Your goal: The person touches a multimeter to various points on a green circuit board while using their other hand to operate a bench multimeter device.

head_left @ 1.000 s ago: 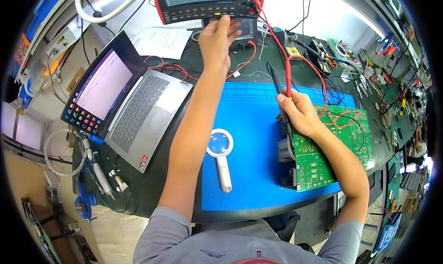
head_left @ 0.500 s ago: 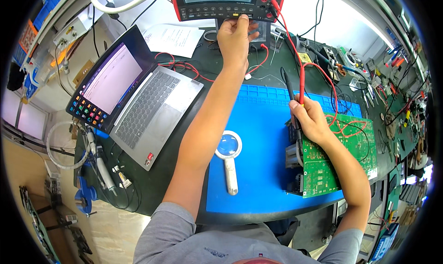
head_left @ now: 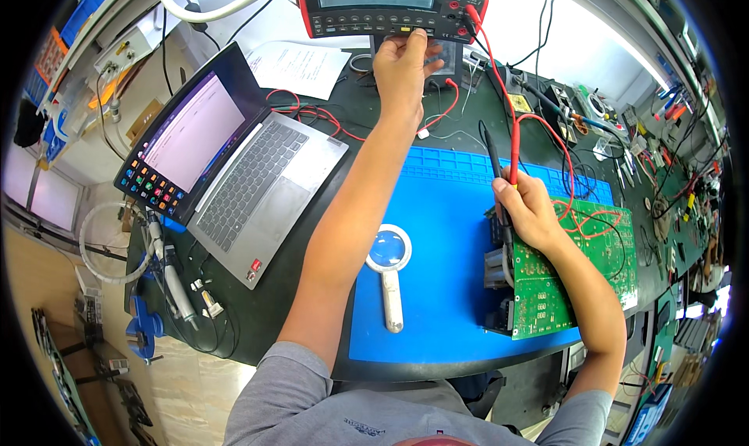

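Observation:
My left hand reaches up to a bench multimeter with a red-and-black case, one fingertip on a button just right of the yellow one, other fingers apart. My right hand is closed round a red test probe and a black one, over the left part of a green circuit board. Dark and metal components show along the board's left side. Red leads run from the meter's sockets toward the probes. A white magnifier lies on the blue mat, left of the board.
An open laptop stands left, white papers behind it. A handheld tool with a hose and a blue clamp sit at the near-left edge. Cables, a soldering iron and small tools crowd the right rear.
The view has shifted, so the bench and things appear further right than a second ago. My left fingertip remains at the meter's buttons and my right hand keeps hold of both probes.

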Motion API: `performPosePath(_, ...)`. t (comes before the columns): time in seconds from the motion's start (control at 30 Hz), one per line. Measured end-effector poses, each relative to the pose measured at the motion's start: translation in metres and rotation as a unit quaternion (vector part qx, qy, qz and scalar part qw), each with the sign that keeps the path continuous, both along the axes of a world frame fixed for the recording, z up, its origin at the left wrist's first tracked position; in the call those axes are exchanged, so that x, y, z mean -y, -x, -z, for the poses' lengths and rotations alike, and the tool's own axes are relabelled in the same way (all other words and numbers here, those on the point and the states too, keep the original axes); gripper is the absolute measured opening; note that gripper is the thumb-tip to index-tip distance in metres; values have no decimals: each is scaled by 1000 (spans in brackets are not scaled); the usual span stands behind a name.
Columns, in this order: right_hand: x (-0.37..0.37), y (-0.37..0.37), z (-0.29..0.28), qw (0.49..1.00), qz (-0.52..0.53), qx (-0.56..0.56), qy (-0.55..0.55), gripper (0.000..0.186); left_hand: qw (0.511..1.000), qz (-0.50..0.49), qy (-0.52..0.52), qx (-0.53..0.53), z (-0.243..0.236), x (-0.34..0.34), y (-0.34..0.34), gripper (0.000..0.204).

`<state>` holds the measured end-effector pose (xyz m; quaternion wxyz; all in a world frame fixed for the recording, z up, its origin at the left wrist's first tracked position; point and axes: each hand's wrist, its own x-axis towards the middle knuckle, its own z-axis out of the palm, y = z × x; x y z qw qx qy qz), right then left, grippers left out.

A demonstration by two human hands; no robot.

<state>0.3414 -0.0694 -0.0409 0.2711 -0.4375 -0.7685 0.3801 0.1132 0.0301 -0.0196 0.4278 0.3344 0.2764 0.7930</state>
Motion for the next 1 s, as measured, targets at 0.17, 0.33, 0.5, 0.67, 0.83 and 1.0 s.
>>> performPosePath(0.17, 1, 1, -1, 1000, 1, -3, 5, 32, 1000, 5, -3, 4, 1, -1, 2, 28)
performPosePath(0.33, 1, 0, 1, 1000, -2, -13, 1, 32, 1000, -1, 5, 3, 0, 0, 2, 27)
performPosePath(0.5, 0, 0, 1, 1000, -1, -11, 2, 32, 1000, 0, 7, 5, -1, 1, 1, 26)
performPosePath(0.67, 0, 0, 1, 1000, 1, -6, 0, 32, 1000, 0, 6, 1, -2, 1, 1, 26)
performPosePath(0.83, 1, 0, -1, 1000, -2, 1, -2, 32, 1000, -4, 11, -3, -3, 3, 1, 26)
performPosePath(1.0, 1, 0, -2, 1000, -2, -1, 9, 31, 1000, -4, 8, 0, -1, 1, 2, 27)
